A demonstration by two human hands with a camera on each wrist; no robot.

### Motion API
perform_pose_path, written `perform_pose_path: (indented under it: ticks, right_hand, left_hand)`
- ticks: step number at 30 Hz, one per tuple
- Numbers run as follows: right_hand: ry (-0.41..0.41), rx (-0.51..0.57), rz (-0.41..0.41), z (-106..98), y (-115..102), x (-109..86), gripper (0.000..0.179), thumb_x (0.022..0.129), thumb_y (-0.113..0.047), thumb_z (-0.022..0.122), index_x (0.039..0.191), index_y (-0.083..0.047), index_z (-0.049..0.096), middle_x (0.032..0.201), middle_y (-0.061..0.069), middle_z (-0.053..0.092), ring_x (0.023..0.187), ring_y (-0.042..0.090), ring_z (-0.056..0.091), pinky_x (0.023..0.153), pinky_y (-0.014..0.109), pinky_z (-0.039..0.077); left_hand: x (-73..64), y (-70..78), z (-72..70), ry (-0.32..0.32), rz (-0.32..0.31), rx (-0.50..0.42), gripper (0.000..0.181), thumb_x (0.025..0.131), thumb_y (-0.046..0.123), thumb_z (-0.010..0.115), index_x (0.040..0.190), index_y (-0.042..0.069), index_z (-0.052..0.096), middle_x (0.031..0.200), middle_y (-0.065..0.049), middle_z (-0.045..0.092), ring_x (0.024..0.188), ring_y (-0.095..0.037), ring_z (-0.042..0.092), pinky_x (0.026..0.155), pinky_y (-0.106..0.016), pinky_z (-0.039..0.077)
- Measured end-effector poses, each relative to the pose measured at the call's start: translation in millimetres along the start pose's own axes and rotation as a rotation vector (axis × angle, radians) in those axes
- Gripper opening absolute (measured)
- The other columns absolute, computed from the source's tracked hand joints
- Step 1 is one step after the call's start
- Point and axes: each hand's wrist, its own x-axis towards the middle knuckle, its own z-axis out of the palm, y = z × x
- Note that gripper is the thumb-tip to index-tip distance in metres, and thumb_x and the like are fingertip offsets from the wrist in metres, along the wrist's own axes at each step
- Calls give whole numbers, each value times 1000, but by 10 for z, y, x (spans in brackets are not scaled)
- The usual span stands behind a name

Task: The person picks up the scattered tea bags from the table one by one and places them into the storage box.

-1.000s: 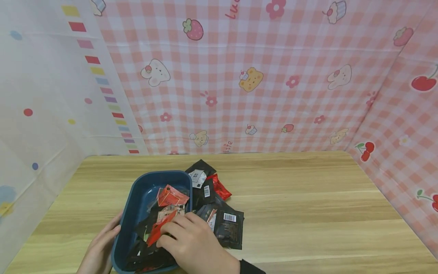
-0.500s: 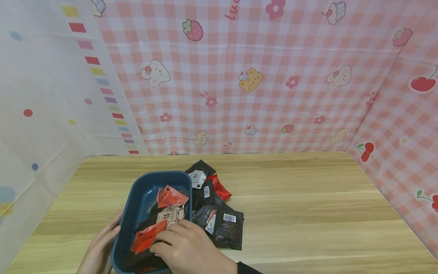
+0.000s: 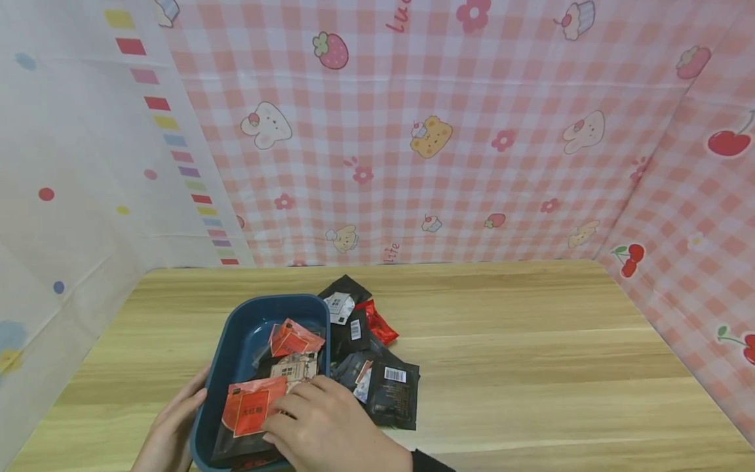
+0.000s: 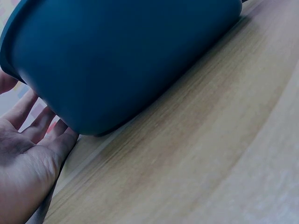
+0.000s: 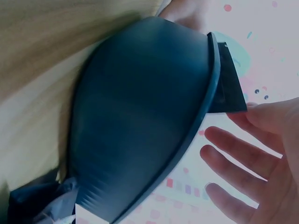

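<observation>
A dark blue plastic bin (image 3: 215, 367) stands on the table, holding several flat tea sachets. My left hand (image 3: 171, 423) lies against the bin's left side, fingers fairly straight and thumb near the rim. Over the bin's right edge, my right hand (image 3: 333, 419) pinches the corner of a black sachet (image 5: 229, 84) between thumb and index finger; the other fingers are spread. That sachet's edge stands above the rim in the right wrist view. An orange-red sachet (image 3: 250, 410) lies face up beside the right fingertips. Farther back in the bin are a beige sachet (image 3: 295, 368) and another orange-red one.
Outside the bin's right wall lies a loose pile: black sachets (image 3: 394, 396), a white-labelled one (image 3: 339, 307) and a shiny red packet (image 3: 382, 322). The wood-grain table (image 3: 531, 367) runs on to the right. Patterned cloth walls (image 3: 377, 131) surround its back and sides.
The orange-red sachet by my right fingers has shifted left and tipped from steep to nearly flat, showing its face. My right hand moved slightly toward me; the left hand and bin stayed put.
</observation>
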Motion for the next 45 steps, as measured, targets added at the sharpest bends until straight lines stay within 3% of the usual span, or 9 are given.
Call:
perform_pose_path:
  ticks: [7,14,18,22,30,36,41,45]
  right_hand:
    - [-71,-18,102,-117,70,-1,17,91,-30,57,96,-24,72,90,-12,72,85,3,61,77,19,53]
    - [-82,-77,259,-214,260,-19,10,83,-14,65,90,-20,68,83,-8,69,76,6,60,63,23,51]
    - [-173,-72,374,-285,408,-48,7,87,-21,63,89,-17,68,80,-6,68,73,9,60,62,27,52]
    - [-283,-49,463,-347,536,-99,21,88,-35,61,93,-16,68,82,-4,68,74,11,61,65,31,54]
    - [-574,40,648,-417,714,-218,44,73,-46,72,99,-11,63,86,0,68,74,15,60,64,35,50]
    - [-645,65,730,-385,828,-288,57,63,-50,78,99,-8,62,88,4,69,73,17,61,60,36,50]
    - [-700,31,813,-348,900,-329,67,53,-45,85,100,-5,62,91,7,68,79,21,61,63,39,52]
    - [-713,40,879,-332,934,-354,69,46,-39,89,99,-5,62,89,7,69,77,22,61,66,42,52]
  left_hand:
    - [-14,-3,0,25,-7,46,63,105,22,21,145,12,-27,123,29,59,113,4,53,91,-21,52]
    - [-8,-6,4,16,1,25,62,105,22,20,145,12,-27,124,27,59,114,3,53,91,-21,53]
    - [-11,-12,-1,24,5,44,62,105,22,21,146,12,-25,123,29,59,113,4,53,91,-21,53]
    - [-13,-15,-2,53,0,87,64,105,24,23,146,11,-24,121,32,58,112,6,53,90,-20,53]
    - [1,-17,-4,70,13,94,62,105,22,22,147,11,-21,121,31,58,112,5,53,90,-19,52]
    - [0,-29,-17,33,35,47,59,105,19,19,146,10,-24,124,28,59,113,3,54,90,-20,53]
    - [0,-23,-11,50,27,66,61,105,20,20,145,9,-24,122,30,59,111,4,54,89,-20,53]
    - [-5,-28,-6,22,33,28,58,105,19,19,148,15,-19,124,27,59,113,2,54,90,-21,53]
